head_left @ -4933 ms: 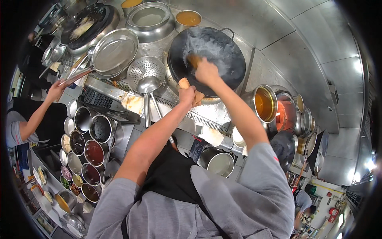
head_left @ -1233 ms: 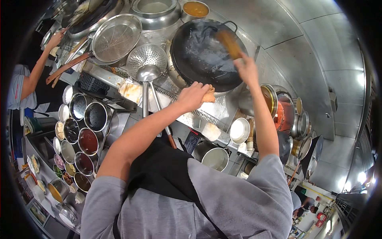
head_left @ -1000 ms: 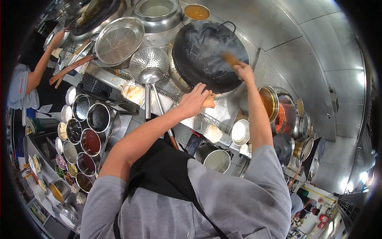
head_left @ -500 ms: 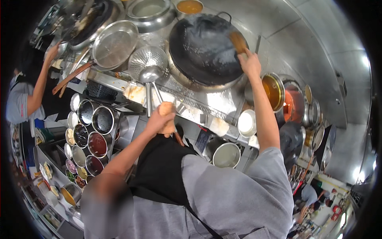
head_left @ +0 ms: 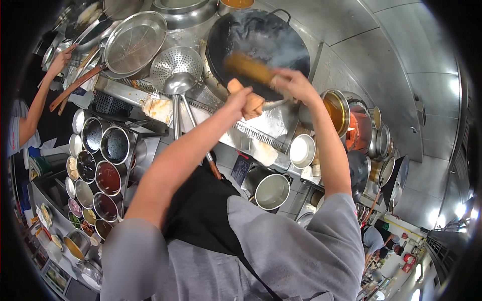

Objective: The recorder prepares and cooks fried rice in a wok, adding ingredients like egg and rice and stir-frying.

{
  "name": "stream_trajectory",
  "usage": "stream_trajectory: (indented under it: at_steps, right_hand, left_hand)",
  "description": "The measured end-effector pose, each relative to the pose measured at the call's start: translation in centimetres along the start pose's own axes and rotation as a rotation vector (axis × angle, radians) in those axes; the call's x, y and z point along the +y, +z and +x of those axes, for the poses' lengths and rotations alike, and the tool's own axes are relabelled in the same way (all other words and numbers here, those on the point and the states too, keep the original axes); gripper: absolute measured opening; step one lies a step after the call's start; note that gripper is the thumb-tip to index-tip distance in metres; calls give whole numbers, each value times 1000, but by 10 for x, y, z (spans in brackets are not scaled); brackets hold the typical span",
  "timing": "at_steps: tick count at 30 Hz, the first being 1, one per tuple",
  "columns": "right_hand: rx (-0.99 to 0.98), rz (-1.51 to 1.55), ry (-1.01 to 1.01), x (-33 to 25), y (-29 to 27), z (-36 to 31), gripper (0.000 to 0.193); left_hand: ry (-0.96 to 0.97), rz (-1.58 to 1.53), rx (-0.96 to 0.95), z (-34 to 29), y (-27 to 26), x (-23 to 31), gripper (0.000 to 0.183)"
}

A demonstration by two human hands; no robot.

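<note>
A large black wok (head_left: 278, 37) with a loop handle at its far side rests on the steel range, faint steam or a wet sheen over its inside. My right hand (head_left: 296, 86) grips a bamboo wok brush (head_left: 247, 67), blurred by motion, over the wok's near part. In my left hand (head_left: 238, 104) is a folded orange-tan cloth (head_left: 253, 104), held close to the wok's near rim. Left of the wok lie a perforated skimmer (head_left: 171, 62) and a steel ladle (head_left: 179, 83), handles toward me.
A wooden-handled strainer (head_left: 135, 42) sits at left, beyond round seasoning containers (head_left: 108, 178). Right of the wok stand a pot of amber liquid (head_left: 335, 113) and a white container (head_left: 302, 151). A steel pot (head_left: 272, 191) is below the range edge. Another person's hand (head_left: 59, 62) works far left.
My right hand has swept the brush from the wok's right rim toward its near middle. My left hand has carried the cloth forward and right, up to the near rim.
</note>
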State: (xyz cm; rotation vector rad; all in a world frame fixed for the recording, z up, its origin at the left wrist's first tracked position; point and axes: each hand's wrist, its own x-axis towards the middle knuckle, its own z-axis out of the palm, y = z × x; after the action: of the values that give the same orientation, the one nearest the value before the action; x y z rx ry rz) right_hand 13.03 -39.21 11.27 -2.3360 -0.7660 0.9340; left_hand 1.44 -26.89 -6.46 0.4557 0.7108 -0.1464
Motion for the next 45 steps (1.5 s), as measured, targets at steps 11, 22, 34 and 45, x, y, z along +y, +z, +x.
stream_trajectory:
  at_steps: [11, 22, 34, 45]
  right_hand:
    - [253, -55, -214, 48, 33, 52, 51]
    - [-45, 39, -147, 17, 31, 27, 50]
    - [-95, -58, -232, 54, 20, 24, 52]
    - [72, 115, -330, 60, 16, 39, 49]
  left_hand:
    - [433, 184, 369, 6, 1, 7, 44]
    - [555, 322, 564, -24, 22, -2, 47]
    - [673, 342, 710, 13, 22, -36, 57]
    - [77, 49, -39, -192, -37, -34, 33]
